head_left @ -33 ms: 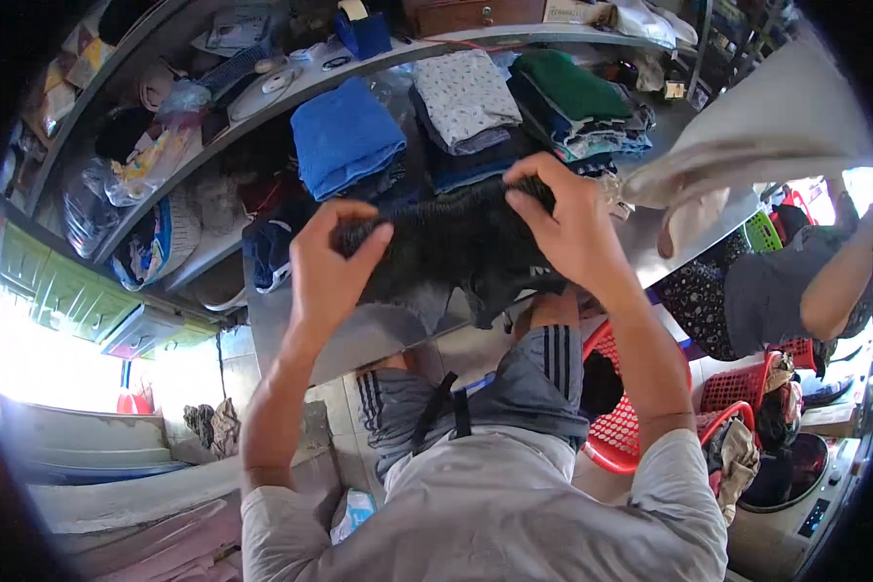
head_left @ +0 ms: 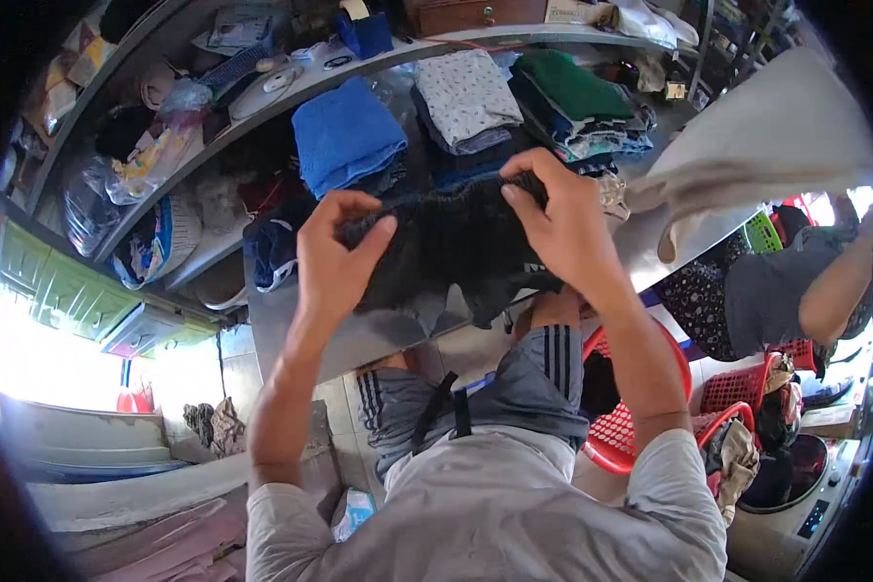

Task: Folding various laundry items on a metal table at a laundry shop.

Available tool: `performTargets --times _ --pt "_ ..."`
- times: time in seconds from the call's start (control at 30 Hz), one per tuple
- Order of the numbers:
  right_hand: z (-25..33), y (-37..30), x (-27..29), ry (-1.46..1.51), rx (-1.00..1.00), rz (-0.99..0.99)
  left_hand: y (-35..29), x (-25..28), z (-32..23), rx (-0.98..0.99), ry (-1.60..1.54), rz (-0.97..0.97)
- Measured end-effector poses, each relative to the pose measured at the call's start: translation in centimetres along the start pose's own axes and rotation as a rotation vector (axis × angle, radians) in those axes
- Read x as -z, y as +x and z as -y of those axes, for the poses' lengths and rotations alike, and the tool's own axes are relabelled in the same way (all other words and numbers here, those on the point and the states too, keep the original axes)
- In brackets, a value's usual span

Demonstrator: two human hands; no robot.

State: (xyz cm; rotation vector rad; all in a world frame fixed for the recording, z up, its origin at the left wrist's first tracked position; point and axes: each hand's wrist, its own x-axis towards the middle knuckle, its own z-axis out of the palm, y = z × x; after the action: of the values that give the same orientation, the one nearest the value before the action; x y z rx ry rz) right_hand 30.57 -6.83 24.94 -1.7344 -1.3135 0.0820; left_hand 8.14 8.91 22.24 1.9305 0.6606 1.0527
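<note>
Black shorts point(head_left: 446, 247) with a gathered elastic waistband hang above the grey metal table point(head_left: 330, 344), legs toward me. My left hand point(head_left: 339, 247) pinches one end of the waistband between thumb and fingers. At the other end, my right hand point(head_left: 558, 218) grips the band the same way. A small pale mark shows on the leg near my right wrist. Just beyond the shorts lie a folded blue garment point(head_left: 347, 136), a stack topped by a white patterned garment point(head_left: 468, 92) and a stack topped by a dark green one point(head_left: 574, 87).
At right another person's arm point(head_left: 839, 291) is near a large pale cloth point(head_left: 766, 126) hanging over the table's end. Red laundry baskets point(head_left: 616, 432) stand below, beside a washing machine point(head_left: 795, 495). A cluttered shelf point(head_left: 262, 102) curves behind, with a blue tape dispenser point(head_left: 364, 34).
Both hands have shifted very slightly, with the waistband still between them. The pale cloth at right has swung a little.
</note>
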Motion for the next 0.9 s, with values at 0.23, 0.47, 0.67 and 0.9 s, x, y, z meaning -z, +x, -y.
performTargets --times 0.23,0.47,0.67,0.9 --pt "4.6 0.4 3.7 0.222 0.337 0.315 0.4 2.8 -3.0 -0.289 0.16 0.011" --pt "4.5 0.7 4.8 0.937 0.713 1.029 -0.3 1.2 -4.7 -0.873 -0.582 0.32" --pt "3.6 -2.7 0.3 0.711 0.253 0.604 -1.0 -5.1 -3.3 -0.58 -0.098 -0.201" --pt "0.4 -5.0 0.9 0.367 0.027 -0.004 -7.0 -4.9 4.0 0.306 -0.753 0.544"
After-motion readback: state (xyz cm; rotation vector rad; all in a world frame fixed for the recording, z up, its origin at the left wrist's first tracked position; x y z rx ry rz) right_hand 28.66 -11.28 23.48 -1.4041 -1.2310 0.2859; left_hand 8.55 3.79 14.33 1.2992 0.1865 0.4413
